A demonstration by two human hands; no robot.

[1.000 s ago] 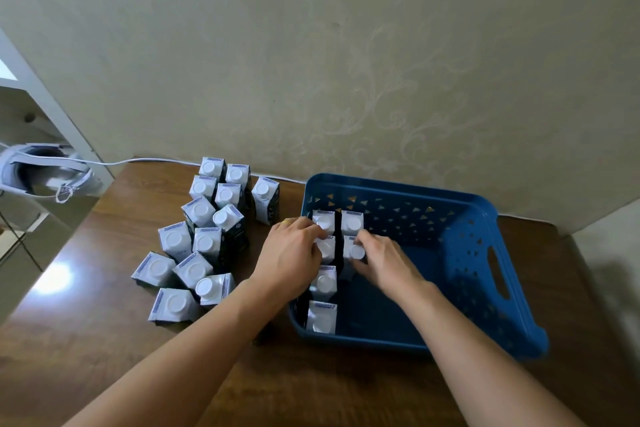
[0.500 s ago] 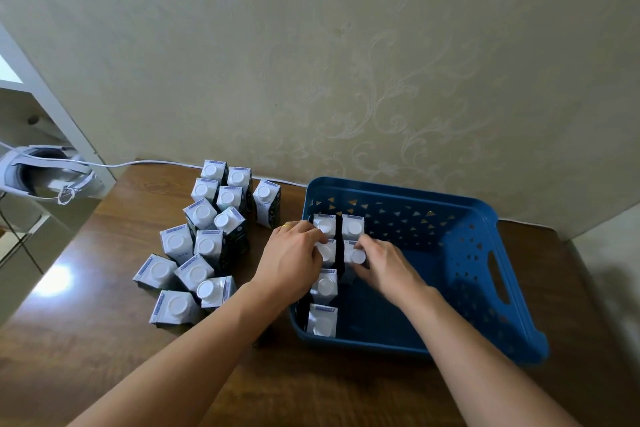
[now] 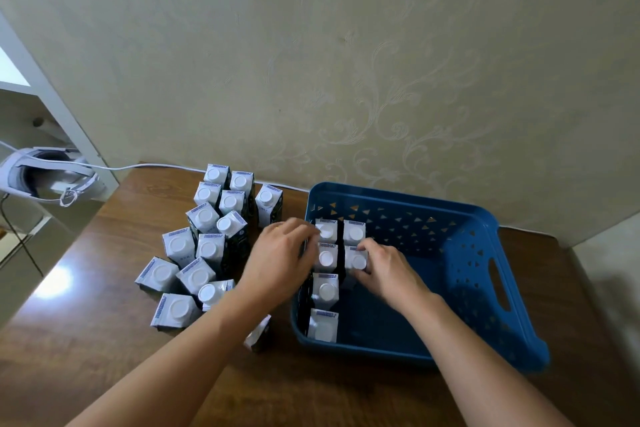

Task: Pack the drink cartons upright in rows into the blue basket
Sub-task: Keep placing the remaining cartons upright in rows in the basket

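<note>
Six cartons (image 3: 326,290) in basket (image 3: 491,274) (upright)

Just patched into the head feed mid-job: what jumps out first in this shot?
Both hands meet over the blue basket at its left end: the right hand grips a carton in the second row, and the left hand reaches in over the basket's left wall. Six cartons stand upright inside, while a cluster of loose cartons waits on the wooden table to the left.
</note>
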